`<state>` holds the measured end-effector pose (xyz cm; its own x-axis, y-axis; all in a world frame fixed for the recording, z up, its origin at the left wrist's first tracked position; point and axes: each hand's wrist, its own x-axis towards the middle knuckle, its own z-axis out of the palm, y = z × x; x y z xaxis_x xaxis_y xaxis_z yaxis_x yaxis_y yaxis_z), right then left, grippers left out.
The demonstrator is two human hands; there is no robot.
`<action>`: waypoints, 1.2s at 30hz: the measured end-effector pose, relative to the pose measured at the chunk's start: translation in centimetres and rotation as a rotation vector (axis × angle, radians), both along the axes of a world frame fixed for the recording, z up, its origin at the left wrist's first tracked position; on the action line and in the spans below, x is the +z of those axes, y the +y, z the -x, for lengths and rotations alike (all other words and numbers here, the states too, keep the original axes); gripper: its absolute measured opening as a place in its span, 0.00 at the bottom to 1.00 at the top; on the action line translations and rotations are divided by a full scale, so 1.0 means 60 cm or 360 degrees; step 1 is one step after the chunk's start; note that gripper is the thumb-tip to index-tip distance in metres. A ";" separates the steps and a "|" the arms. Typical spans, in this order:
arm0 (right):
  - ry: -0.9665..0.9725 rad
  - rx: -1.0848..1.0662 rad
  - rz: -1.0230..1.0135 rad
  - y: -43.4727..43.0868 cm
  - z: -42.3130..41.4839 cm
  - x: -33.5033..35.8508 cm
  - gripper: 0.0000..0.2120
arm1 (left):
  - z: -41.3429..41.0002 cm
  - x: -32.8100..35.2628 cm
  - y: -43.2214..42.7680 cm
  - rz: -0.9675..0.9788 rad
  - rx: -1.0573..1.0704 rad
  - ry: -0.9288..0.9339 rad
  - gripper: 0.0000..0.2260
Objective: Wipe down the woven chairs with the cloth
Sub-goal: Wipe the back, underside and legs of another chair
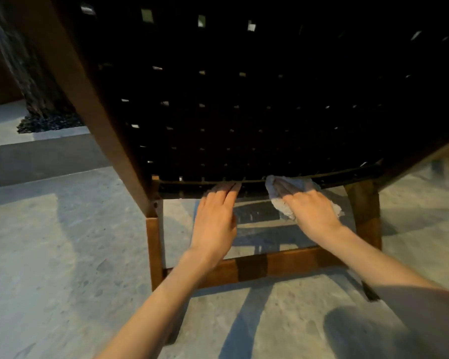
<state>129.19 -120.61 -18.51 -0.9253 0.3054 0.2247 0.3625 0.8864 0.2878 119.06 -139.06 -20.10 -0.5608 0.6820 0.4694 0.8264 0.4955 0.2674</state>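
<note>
A woven chair with a dark strap back and brown wooden frame fills the upper view, seen from behind. My right hand presses a pale grey cloth flat against the bottom edge of the weave, fingers straight over it. My left hand lies beside it to the left, its straight fingertips touching the same lower edge. Both forearms reach up from the bottom of the view.
The chair's wooden legs and a low crossbar stand just under my hands. A grey concrete floor spreads all around. A dark rough trunk with black gravel rises at the far left behind a low step.
</note>
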 end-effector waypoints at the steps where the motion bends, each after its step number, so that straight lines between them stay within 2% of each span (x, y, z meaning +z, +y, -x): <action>1: -0.0048 -0.0027 0.0004 0.017 -0.006 0.002 0.32 | 0.001 0.000 0.021 0.0049 -0.0027 0.0018 0.29; 7: -0.0271 -0.0098 0.0044 0.111 -0.047 0.026 0.35 | -0.021 0.000 0.148 0.0100 -0.0189 0.0056 0.29; 10: -0.0291 -0.0021 0.0051 0.153 -0.061 0.031 0.34 | -0.042 0.001 0.208 0.0137 -0.0202 0.0026 0.29; 12: -0.0296 -0.0107 0.0103 0.181 -0.075 0.031 0.34 | -0.052 0.000 0.237 0.0180 -0.0190 0.0002 0.29; 16: -0.0194 -0.0239 0.0269 0.236 -0.102 0.020 0.35 | -0.065 -0.007 0.273 0.0278 -0.0108 0.0008 0.28; 23: 0.0153 -0.0068 0.0352 0.274 -0.113 -0.030 0.35 | -0.099 -0.022 0.314 0.0291 0.0164 0.0140 0.28; 26: 0.0227 0.0002 0.0332 0.287 -0.116 -0.036 0.36 | -0.115 -0.022 0.333 0.0283 0.0191 0.0183 0.28; 29: 0.0353 0.0123 0.0471 0.300 -0.123 -0.030 0.35 | -0.132 -0.011 0.355 0.0261 0.0173 0.0199 0.25; 32: 0.0484 0.0139 0.0579 0.324 -0.149 -0.022 0.33 | -0.143 0.001 0.380 0.0197 0.0096 0.0059 0.23; 36: 0.0767 0.0102 0.0826 0.358 -0.214 -0.010 0.27 | -0.173 0.028 0.429 0.0073 -0.0284 -0.0530 0.17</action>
